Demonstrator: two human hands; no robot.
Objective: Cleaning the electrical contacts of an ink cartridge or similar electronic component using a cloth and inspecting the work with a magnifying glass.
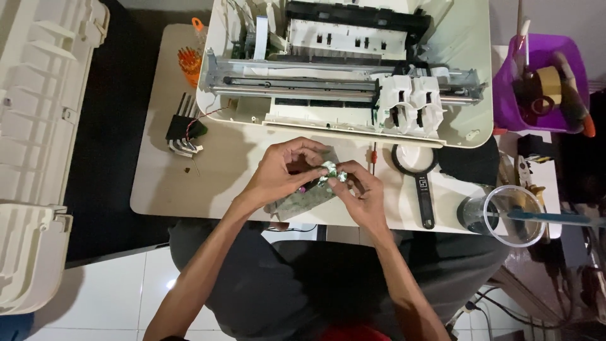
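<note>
- The left hand [284, 170] and the right hand [361, 189] meet over the front edge of the surface [214, 183]; the fingers of both are clamped on a small shiny part [331, 173] between them.
- A grey-green circuit board [303, 201] lies just under the hands.
- Behind stands an opened printer [347, 69]; a magnifying glass [418, 170] lies to the right, near a clear plastic cup [514, 215].
- Hex keys [183, 129] lie to the left.

You sit at a pale beige tabletop [164, 189] over glossy white floor tiles [120, 290], black gap at left.
</note>
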